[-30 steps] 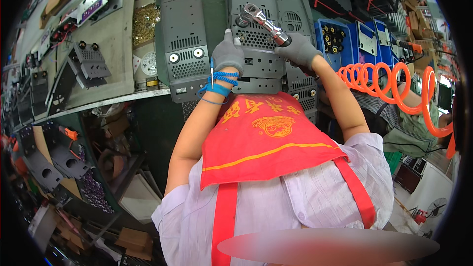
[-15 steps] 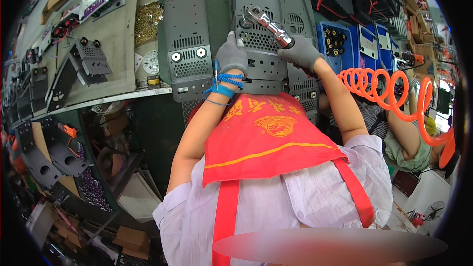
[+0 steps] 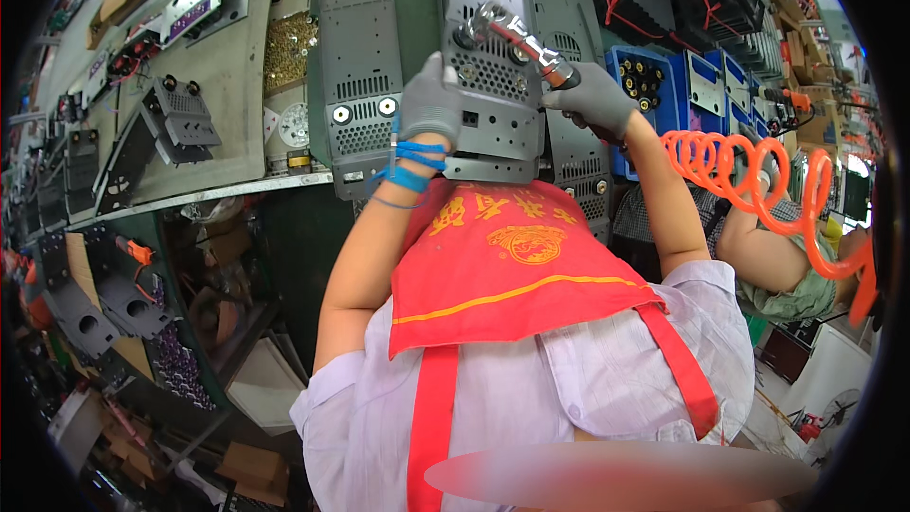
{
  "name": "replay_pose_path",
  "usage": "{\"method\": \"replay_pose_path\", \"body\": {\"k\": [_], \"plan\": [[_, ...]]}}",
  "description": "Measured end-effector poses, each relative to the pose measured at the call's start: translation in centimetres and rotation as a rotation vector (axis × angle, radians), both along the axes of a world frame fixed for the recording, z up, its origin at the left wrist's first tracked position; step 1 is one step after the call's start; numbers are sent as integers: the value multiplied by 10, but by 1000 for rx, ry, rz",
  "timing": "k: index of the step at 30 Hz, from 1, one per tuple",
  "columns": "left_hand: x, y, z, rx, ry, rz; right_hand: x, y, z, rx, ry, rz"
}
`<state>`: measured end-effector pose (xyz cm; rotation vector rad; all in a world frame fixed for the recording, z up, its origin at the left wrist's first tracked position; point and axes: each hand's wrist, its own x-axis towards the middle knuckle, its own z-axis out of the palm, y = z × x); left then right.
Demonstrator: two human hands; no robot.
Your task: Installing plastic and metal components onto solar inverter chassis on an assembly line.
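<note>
Gripped in my gloved right hand [image 3: 595, 100] is a shiny air ratchet wrench [image 3: 519, 41], pointing up and left. Its head rests at the left side of a grey perforated metal panel [image 3: 498, 133], over a dark round fitting [image 3: 464, 37]. Another round fitting [image 3: 518, 54] shows just right of the wrench head. My gloved left hand [image 3: 431, 106] is closed on the panel's left edge, its fingers partly hidden. A blue coiled wrist strap [image 3: 412, 161] circles the left wrist.
Similar grey panels lie left [image 3: 360, 57] and right [image 3: 567, 66]. Blue bins [image 3: 621, 137] with round black parts [image 3: 645, 81] stand at right, near an orange coiled hose [image 3: 744, 166]. Small brass-coloured parts [image 3: 289, 52] lie left. Another person's leg [image 3: 773, 237] is at right.
The panel has shifted slightly left and tilted, with my left hand moving left along with it. The wrench head has moved slightly up and left, and the second fitting now shows.
</note>
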<state>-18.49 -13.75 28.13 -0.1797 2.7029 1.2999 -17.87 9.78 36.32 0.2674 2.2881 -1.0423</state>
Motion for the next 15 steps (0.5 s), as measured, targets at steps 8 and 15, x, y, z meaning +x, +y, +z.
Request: {"method": "replay_pose_path", "body": {"k": [8, 15], "plan": [[17, -143, -28, 163, 194, 130, 42, 28, -18, -296, 33, -279], [25, -180, -109, -116, 151, 111, 73, 41, -54, -102, -80, -305]]}}
